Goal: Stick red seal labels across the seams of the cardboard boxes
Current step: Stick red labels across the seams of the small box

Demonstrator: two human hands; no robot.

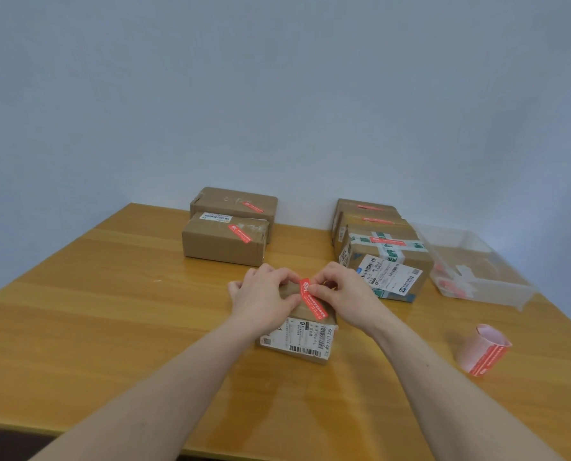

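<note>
Red label lies across the top seam of the small box. Left hand steadies the box with curled fingers while right hand pinches the label's far end, likely to align it.

Parcel-packing desk, labelled boxes

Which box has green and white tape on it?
The front box of the right-hand group, beside the clear plastic bin. Green-and-white tape crosses its top under a red label; the other boxes show only plain brown tops.
</note>
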